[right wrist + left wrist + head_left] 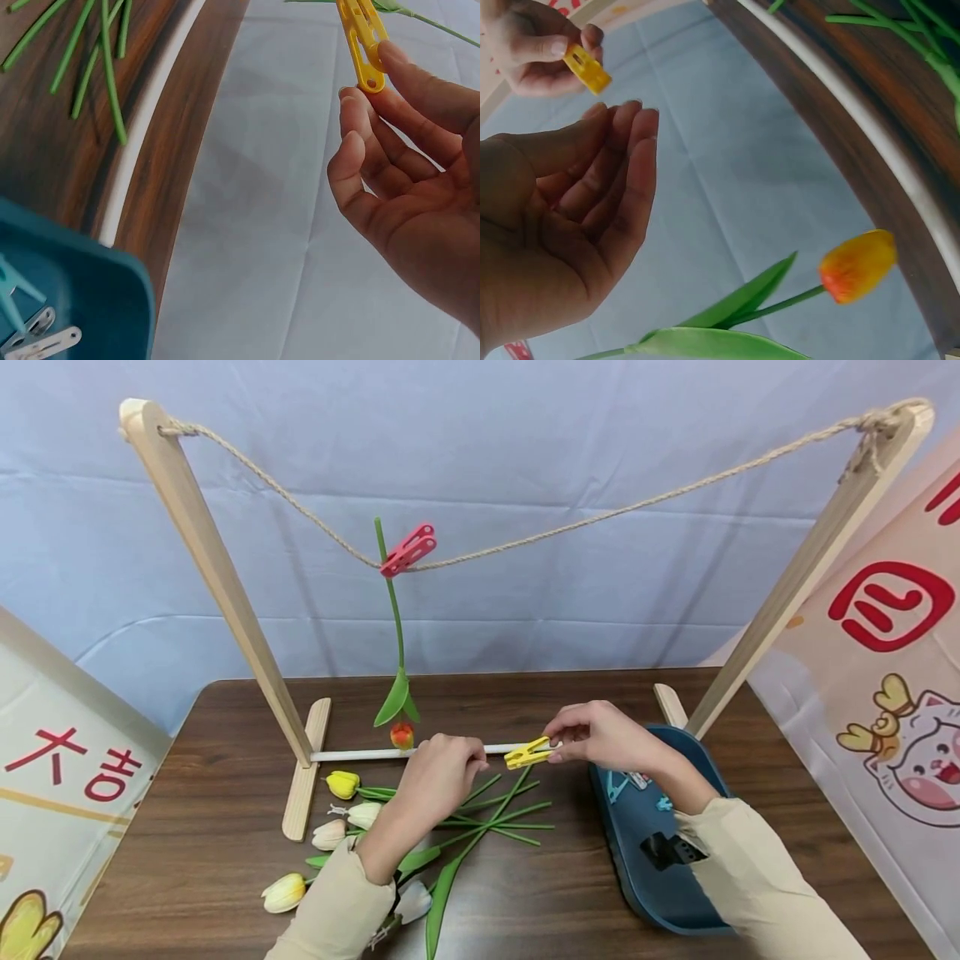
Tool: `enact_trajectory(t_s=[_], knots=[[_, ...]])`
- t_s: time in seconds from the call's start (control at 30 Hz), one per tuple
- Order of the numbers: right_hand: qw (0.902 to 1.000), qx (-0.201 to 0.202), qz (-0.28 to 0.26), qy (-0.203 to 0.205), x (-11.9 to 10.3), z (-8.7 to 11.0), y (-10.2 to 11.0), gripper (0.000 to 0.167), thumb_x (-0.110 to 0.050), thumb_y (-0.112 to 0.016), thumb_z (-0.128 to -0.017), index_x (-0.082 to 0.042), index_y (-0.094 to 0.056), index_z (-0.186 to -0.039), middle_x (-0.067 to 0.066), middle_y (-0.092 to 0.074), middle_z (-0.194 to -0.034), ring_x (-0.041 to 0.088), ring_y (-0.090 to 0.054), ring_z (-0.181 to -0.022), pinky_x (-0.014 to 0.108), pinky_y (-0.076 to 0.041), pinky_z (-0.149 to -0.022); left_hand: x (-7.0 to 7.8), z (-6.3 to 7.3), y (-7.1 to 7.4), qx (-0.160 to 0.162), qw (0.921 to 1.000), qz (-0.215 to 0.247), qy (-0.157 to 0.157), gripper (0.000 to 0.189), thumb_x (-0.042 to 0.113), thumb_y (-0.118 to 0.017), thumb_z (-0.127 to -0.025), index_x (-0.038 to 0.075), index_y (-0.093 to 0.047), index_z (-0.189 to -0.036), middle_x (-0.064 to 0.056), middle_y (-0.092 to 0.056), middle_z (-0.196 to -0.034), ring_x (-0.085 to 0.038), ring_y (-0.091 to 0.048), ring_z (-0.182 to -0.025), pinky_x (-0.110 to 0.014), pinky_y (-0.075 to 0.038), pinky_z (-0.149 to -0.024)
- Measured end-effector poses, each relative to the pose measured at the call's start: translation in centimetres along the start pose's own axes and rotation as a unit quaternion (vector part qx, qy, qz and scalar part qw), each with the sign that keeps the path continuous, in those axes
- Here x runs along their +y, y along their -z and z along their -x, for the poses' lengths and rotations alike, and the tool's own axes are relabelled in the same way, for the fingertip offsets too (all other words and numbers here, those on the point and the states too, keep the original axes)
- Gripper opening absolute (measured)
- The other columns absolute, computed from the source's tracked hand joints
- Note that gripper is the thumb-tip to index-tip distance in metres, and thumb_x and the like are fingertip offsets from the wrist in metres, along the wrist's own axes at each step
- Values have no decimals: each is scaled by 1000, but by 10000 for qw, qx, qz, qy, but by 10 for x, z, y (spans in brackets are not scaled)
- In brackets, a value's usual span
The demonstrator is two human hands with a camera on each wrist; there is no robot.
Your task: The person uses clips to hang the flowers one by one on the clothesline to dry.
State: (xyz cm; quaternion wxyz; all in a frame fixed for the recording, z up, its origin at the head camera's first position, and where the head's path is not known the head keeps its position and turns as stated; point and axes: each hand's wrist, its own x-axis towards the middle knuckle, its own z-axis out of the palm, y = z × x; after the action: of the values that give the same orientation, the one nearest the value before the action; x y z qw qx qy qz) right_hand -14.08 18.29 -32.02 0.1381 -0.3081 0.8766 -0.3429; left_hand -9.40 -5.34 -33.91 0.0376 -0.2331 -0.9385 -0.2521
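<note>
My right hand [603,739] pinches a yellow clothespin [527,753] by its handle end, between thumb and fingers, above the white crossbar. In the right wrist view, that hand [420,172] has its other fingers loosely bent. Nothing is held in my left hand [438,777]; the left wrist view shows its relaxed, bent fingers [634,169] close to the clothespin's tip. An orange tulip [402,735] hangs head down from a rope [517,542], its stem clipped there by a pink clothespin [408,551]. The tulip's blossom is just behind my left hand in the head view.
Several tulips, among them a yellow one [342,784] and a white-yellow one [284,893], lie under my left forearm. At right, a blue tray [637,897] holds more clothespins, partly covered by my right arm. Wooden posts [217,568] carry the rope, joined low by a white bar [360,755].
</note>
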Motion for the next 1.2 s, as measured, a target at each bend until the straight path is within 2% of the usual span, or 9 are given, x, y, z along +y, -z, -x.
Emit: enact_trajectory(t_s=[0.07,0.17,0.27,0.47,0.6,0.77,0.93,1.07,1.2], knots=[[9999,33,-1,-95,5,4,1,21,-9,-71,-78,0,-68,-96,1,-60,-81,12,-50,-65,26,-44,-57,-5,3,-2,-187,9997,-13,126,7,8,-67,-82,9,-67,-74,-1,-63,-68,-12,-55,-53,-26,-43,-50],[9997,99,-1,-244,12,11,4,21,-10,-72,-77,0,-68,-96,-2,-59,-80,12,-50,-65,25,-44,-57,-16,10,-7,-648,9971,-91,399,15,7,-67,-81,9,-62,-68,0,-57,-61,-13,-51,-51,-27,-42,-49],[9992,105,-18,-380,19,18,7,21,-9,-72,-77,0,-67,-95,-1,-60,-80,11,-52,-65,25,-44,-57,-27,20,-16,-1002,9929,-216,597,25,2,-63,-81,10,-53,-59,1,-46,-53,-13,-43,-47,-28,-36,-45],[9987,-38,-121,-502,26,28,12,21,-8,-71,-78,2,-66,-96,1,-61,-82,11,-53,-61,25,-45,-53,-40,39,-40,-1274,9895,-381,561,38,-9,-58,-75,13,-39,-50,4,-30,-46,-10,-26,-44,-25,-25,-42],[9982,-55,-192,-572,27,31,14,21,-10,-70,-78,1,-66,-96,1,-60,-82,10,-49,-53,25,-41,-46,-41,46,-54,-1281,9876,-651,641,43,-8,-57,-74,14,-31,-49,2,-30,-48,-12,-29,-46,-26,-27,-41],[9973,-42,-234,-696,28,33,15,21,-11,-70,-79,0,-66,-96,2,-60,-81,7,-41,-41,26,-38,-37,-40,49,-65,-1223,9845,-974,799,34,-4,-59,-76,12,-41,-51,-7,-48,-56,-24,-51,-53,-35,-40,-43],[9957,-108,-342,-859,30,36,17,22,-11,-69,-79,0,-65,-98,3,-59,-81,9,-43,-40,27,-40,-38,-41,49,-66,-1170,9854,-972,762,31,-4,-59,-73,12,-44,-51,-8,-51,-57,-27,-54,-55,-38,-43,-45],[9964,-57,-320,-786,33,39,19,22,-11,-70,-79,2,-65,-97,3,-59,-81,13,-45,-43,26,-40,-39,-39,47,-58,-1068,9891,-805,617,38,-10,-55,-68,14,-34,-48,1,-36,-49,-15,-41,-45,-30,-33,-39],[9967,-12,-350,-735,33,42,21,22,-11,-69,-80,3,-65,-97,3,-60,-82,11,-46,-46,26,-40,-41,-36,44,-42,-893,9929,-626,477,42,-14,-51,-66,16,-26,-51,6,-19,-52,-11,-21,-49,-25,-20,-42]])
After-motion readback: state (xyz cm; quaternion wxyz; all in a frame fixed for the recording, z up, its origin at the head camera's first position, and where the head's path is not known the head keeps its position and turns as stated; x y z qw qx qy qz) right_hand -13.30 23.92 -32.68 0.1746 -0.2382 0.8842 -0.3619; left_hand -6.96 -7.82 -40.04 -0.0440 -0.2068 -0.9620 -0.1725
